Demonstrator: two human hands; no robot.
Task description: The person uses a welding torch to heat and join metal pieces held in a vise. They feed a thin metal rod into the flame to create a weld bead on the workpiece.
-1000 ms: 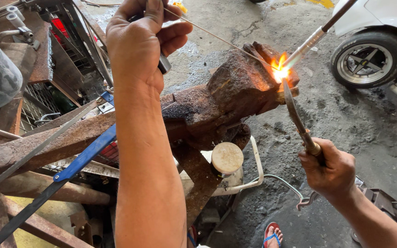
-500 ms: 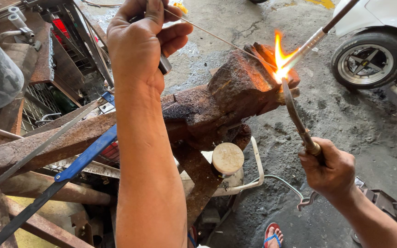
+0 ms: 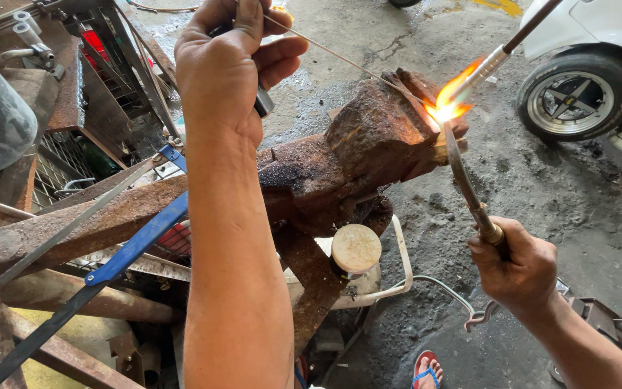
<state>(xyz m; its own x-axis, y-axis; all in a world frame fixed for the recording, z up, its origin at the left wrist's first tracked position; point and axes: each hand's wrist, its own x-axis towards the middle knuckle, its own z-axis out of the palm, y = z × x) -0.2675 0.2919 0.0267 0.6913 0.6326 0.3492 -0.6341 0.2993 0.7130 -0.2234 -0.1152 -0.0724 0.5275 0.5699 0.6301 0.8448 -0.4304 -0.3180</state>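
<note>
A: Largest feature first?

B: The rusty brown iron vise (image 3: pixel 368 155) at centre, fixed on a rust-coated steel table (image 3: pixel 73 230). At its 3 o'clock end sits a small curved metal strip (image 3: pixel 462 180), glowing where an orange flame (image 3: pixel 449 97) strikes it.

A: And toward 2 o'clock?

B: A white car's wheel with a silver rim (image 3: pixel 574 97) on grey concrete floor (image 3: pixel 541 209).

A: The hands?

B: The left hand (image 3: pixel 224 68), at 11 o'clock, is closed around a dark-handled grip, feeding a thin bare wire rod (image 3: pixel 340 57) toward the flame. The right hand (image 3: pixel 516 263), at 4 o'clock, is clenched on a brass-collared handle whose shaft carries the curved strip. A slim metal torch nozzle (image 3: pixel 494 57) enters from 1 o'clock.

A: Progress?

B: Judging by the flame, heating is under way; the rod tip meets the hot spot, but whether a finished joint exists cannot be told.
</note>
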